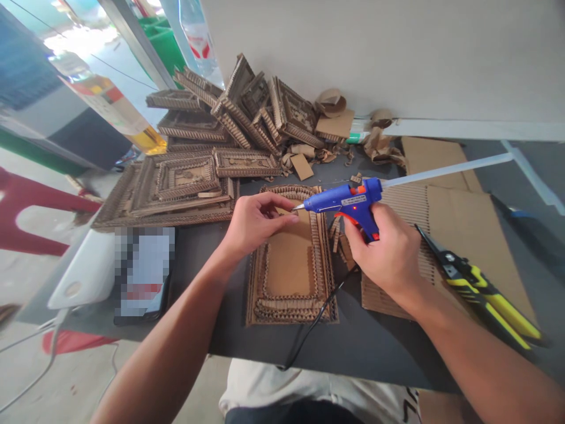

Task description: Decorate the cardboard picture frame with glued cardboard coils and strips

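A blue hot glue gun (342,200) with a lit red light and a long clear glue stick is gripped in my right hand (388,247). Its metal nozzle points left and meets the fingertips of my left hand (260,224). Thumb and fingers there pinch a small brown piece, partly hidden, which looks like cardboard. Both hands are over a rectangular cardboard frame (291,265) edged with layered corrugated strips, lying on the dark table (229,335). The glue gun's black cord crosses the frame's lower right corner.
Stacked cardboard frames (189,171) fill the back left. Scraps (302,166) lie behind the work. Yellow-black pliers (481,294) rest on cardboard sheets (468,235) at right. A phone (148,271), a white device (86,271) and a bottle (110,106) are at left.
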Demonstrator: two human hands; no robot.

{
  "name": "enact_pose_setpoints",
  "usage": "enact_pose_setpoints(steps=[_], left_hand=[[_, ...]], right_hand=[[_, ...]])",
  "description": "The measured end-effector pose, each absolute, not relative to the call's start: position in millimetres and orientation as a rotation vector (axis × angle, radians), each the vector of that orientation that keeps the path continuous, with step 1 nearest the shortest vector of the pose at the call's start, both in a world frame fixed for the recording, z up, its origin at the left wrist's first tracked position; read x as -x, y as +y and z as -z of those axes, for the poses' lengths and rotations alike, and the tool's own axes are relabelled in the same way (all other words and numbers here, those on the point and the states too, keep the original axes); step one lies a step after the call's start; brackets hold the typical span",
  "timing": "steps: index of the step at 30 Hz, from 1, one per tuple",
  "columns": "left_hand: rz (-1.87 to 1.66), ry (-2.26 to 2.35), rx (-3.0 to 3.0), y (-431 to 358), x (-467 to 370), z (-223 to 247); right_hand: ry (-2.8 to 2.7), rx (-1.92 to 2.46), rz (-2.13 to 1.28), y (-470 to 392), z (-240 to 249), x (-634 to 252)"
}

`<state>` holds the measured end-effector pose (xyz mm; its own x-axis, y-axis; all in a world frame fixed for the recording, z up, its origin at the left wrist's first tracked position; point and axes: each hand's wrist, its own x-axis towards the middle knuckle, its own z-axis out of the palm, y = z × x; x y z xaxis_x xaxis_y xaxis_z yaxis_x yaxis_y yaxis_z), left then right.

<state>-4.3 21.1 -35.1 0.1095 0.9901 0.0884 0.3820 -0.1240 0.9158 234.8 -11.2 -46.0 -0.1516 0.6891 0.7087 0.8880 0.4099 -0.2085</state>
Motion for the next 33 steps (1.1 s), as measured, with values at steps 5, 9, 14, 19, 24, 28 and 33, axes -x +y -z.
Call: enact_pose_setpoints(steps=[5,9,14,19,24,28,33], left_hand=[[-0.995,1.371,-1.63,21.4,5.2,36.1],[-0.997,1.371,-1.631,21.6,5.2,36.5],[-0.991,1.382,-1.651,22.0,5.5,35.4],[-0.996,1.39,-1.652,21.3,4.8,34.7],[-1.006,1.381,-1.647,21.0,4.3,35.3],[-1.002,1.384,-1.651,21.2,5.0,36.1],[-1.002,1.382,-1.662,21.5,5.6,36.7]], right_hand=[[-1.912,1.33,0.32,-10.7,46.2,-236.1],[-1.924,1.333,0.32,-10.7,46.0,-236.9],[-1.916,1.339,0.311,-11.6,45.1,-236.5],[-1.917,1.364,0.306,-12.1,45.7,-236.4],[-1.914,1.368,0.304,-12.0,46.2,-237.1],[-1.921,1.335,0.305,-12.1,44.8,-237.0],[-1.903,1.361,0.313,-12.0,44.1,-236.3]])
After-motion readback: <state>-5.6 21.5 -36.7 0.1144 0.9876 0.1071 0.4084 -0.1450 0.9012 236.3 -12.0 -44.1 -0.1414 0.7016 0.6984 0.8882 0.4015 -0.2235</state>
